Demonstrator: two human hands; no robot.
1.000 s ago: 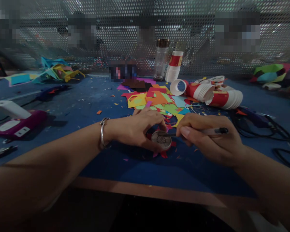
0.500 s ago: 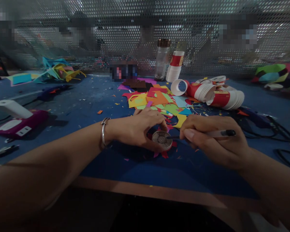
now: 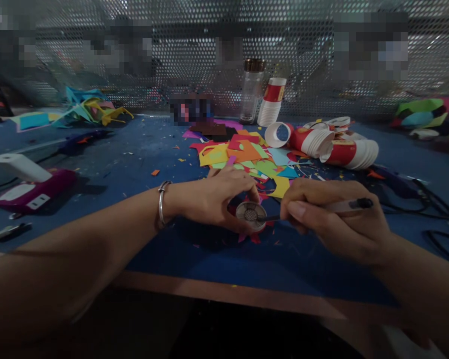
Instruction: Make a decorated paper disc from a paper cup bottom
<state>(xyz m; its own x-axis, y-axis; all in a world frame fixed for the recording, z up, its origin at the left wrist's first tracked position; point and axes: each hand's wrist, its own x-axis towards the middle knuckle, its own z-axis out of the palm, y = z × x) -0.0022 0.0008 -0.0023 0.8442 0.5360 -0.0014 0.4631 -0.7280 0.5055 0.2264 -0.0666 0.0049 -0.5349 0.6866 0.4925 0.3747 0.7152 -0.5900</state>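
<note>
A round paper cup base (image 3: 251,213) with a dark flower-like pattern, a cross-hatched centre and petals, faces up near the table's front edge. Red and pink paper points (image 3: 255,238) stick out around it. My left hand (image 3: 213,197), with a silver bangle at the wrist, grips the base by its rim between thumb and fingers. In my right hand (image 3: 333,214) is a pen (image 3: 347,205) with a clear barrel and black end, its tip at the patterned face. Part of the base's left side is hidden by my left hand.
Coloured paper scraps (image 3: 243,152) lie beyond my hands. Fallen paper cups (image 3: 349,152), a cup stack (image 3: 271,102) and a glass bottle (image 3: 252,92) stand behind. A purple power strip (image 3: 33,192) is at left, black cables (image 3: 434,204) at right. A perforated screen (image 3: 194,60) closes the back.
My right hand has shifted slightly to the right, and the pen's black end has moved with it. My left hand keeps its hold on the cup base.
</note>
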